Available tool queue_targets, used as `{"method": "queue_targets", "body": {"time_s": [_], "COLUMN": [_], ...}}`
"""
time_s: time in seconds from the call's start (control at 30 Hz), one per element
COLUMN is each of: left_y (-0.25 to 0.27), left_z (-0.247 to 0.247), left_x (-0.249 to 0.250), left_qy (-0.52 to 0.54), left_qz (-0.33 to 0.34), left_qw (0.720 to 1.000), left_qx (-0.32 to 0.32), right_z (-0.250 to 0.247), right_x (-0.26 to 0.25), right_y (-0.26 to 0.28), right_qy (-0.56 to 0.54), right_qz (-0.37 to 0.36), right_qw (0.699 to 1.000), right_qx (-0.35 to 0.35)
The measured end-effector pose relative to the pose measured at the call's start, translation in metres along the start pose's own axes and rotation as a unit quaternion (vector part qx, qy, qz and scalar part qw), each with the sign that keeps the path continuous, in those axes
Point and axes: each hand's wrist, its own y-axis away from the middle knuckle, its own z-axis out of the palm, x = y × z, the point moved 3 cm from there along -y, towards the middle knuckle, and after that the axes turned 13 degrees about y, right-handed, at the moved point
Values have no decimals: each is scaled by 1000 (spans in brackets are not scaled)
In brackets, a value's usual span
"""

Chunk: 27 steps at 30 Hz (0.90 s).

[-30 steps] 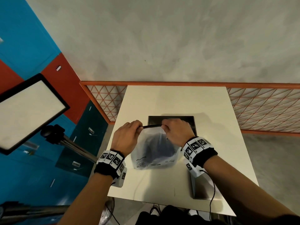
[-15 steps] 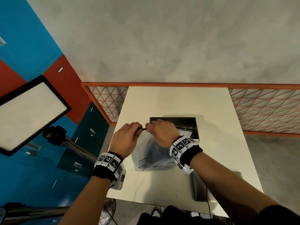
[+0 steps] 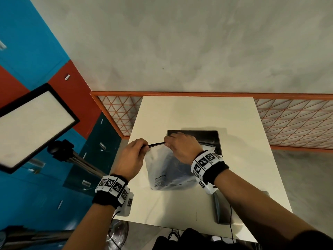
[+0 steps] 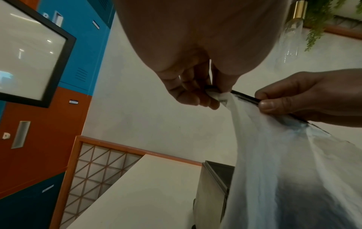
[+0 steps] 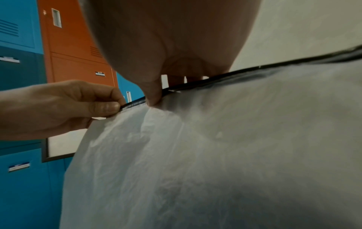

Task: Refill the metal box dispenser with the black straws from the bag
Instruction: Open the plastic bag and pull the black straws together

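Note:
A translucent plastic bag [image 3: 167, 170] stands on the table with a dark mass of black straws [image 3: 173, 164] showing through it. A black zip strip [image 3: 156, 144] runs along its top. My left hand [image 3: 144, 147] pinches the strip's left end. My right hand [image 3: 168, 143] pinches the strip a short way to the right. The left wrist view shows both pinches, left hand [image 4: 207, 96] and right hand [image 4: 274, 105]. Right behind the bag is the metal box dispenser [image 3: 207, 137], its dark top uncovered and partly hidden by my right hand.
The cream table [image 3: 198, 112] holds a flat dark metal piece [image 3: 220, 208] at its front right, under my right forearm. A framed light panel on a tripod [image 3: 30, 123] stands to the left. An orange lattice rail [image 3: 292, 121] runs behind the table.
My right hand slid left along the black strip, from its middle to close beside my left hand. The left hand kept its pinch. The bag stayed in place.

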Motion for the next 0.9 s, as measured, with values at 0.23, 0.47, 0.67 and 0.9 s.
{"method": "queue_targets", "body": {"time_s": [0.23,0.47,0.67,0.9], "left_y": [2,4,4,2], "left_z": [-8,-13,-16,-9], "left_x": [-6,-1,1,5], "left_qy": [14,39,53,77], "left_qz": [6,0,0,21], "left_qw": [1000,999,998,997], "left_qx": [25,23,31,-1], "right_z": [1,-4,-5,-9], "right_x": [-1,-3,-4,-16], "right_y": [-1,-3,-3,-5], "right_qy": [-9,-11,-11,-37], "right_qz": [0,-1,-5,-27], "right_qw": [1000,1000,1000,999], "right_qx": [-12,-21,-26,6]}}
